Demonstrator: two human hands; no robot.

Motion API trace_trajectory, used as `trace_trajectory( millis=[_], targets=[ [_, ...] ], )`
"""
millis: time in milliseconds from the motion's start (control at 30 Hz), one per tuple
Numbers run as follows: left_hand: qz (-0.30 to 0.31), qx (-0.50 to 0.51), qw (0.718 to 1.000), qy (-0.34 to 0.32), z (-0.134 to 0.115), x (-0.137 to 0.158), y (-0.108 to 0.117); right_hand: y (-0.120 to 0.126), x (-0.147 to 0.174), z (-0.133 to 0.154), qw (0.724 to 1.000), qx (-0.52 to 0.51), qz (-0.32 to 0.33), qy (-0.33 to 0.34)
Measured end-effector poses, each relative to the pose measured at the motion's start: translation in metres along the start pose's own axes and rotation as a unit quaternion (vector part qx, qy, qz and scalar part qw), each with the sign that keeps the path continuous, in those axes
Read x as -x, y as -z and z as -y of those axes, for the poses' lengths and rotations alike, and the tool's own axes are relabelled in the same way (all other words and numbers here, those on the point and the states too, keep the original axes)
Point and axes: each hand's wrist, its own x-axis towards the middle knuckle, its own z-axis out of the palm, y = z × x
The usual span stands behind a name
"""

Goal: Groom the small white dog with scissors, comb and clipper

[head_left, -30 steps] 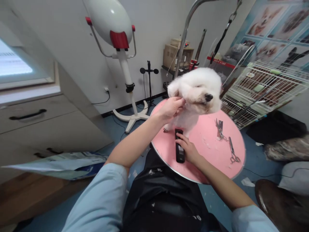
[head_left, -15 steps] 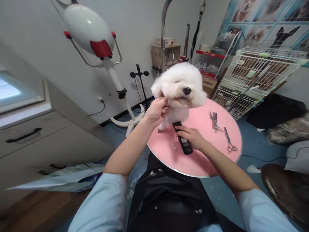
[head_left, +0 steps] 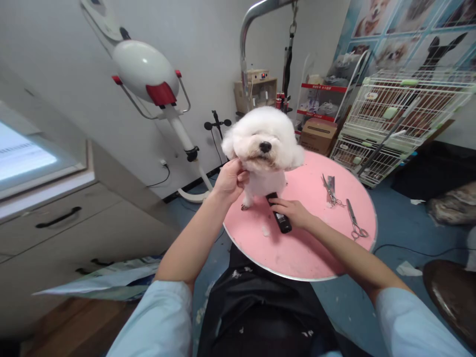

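A white fluffy dog (head_left: 265,144) is on the round pink grooming table (head_left: 253,243), facing me. My left hand (head_left: 231,181) is closed at the side of its jaw, fingers curled into the fur below the ear. My right hand (head_left: 295,213) holds a black hair clipper (head_left: 281,220) slanting over the tabletop, its head end close to the dog's front leg. The dog partly blocks the view of its own hind body. To the right on the table lie scissors (head_left: 330,191) by a comb (head_left: 330,183), and a second pair of scissors (head_left: 354,220).
A steel grooming arm (head_left: 243,44) with a hanging black strap (head_left: 287,69) rises behind the dog. A white stand dryer (head_left: 143,69) stands at the left, near drawers (head_left: 74,213). Wire cages (head_left: 401,114) are at the right. A fur tuft (head_left: 265,231) lies on the table.
The dog's head looks more level and upright, and my left hand stays at its jaw. The clipper stays at nearly the same spot, while the whole view has shifted slightly.
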Motion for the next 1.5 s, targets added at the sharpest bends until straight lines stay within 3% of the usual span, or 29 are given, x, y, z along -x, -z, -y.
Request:
trace_trajectory(
  millis=[233, 433, 633, 833, 1033, 1200, 1367, 1500],
  targets=[
    [-0.019, 0.003, 1.000, -0.006, 0.000, 0.000, -0.003, -0.002, 0.002, -0.004, 0.998, -0.027, -0.063, 0.016],
    [-0.021, 0.006, 1.000, -0.005, 0.000, -0.001, -0.001, -0.023, 0.001, -0.015, 1.000, -0.014, -0.013, 0.001],
    [-0.031, -0.007, 0.999, 0.002, -0.002, 0.001, -0.003, -0.013, 0.012, -0.011, 0.990, -0.027, -0.125, 0.058],
    [-0.027, -0.011, 1.000, -0.004, -0.001, 0.000, -0.002, -0.017, 0.007, -0.018, 0.998, -0.053, -0.016, 0.003],
    [-0.011, -0.016, 1.000, -0.003, 0.001, -0.003, 0.001, 0.013, 0.007, -0.007, 0.980, -0.170, -0.102, -0.013],
    [-0.009, -0.008, 1.000, -0.003, 0.001, -0.004, -0.001, 0.026, -0.004, -0.008, 0.961, -0.249, -0.107, -0.046],
    [0.000, -0.005, 1.000, 0.005, 0.001, -0.005, -0.004, 0.078, -0.026, -0.012, 0.931, -0.250, -0.242, -0.109],
    [0.002, 0.004, 1.000, 0.004, 0.000, -0.007, -0.005, 0.102, -0.047, -0.013, 0.944, -0.243, -0.197, -0.105]
  ],
)
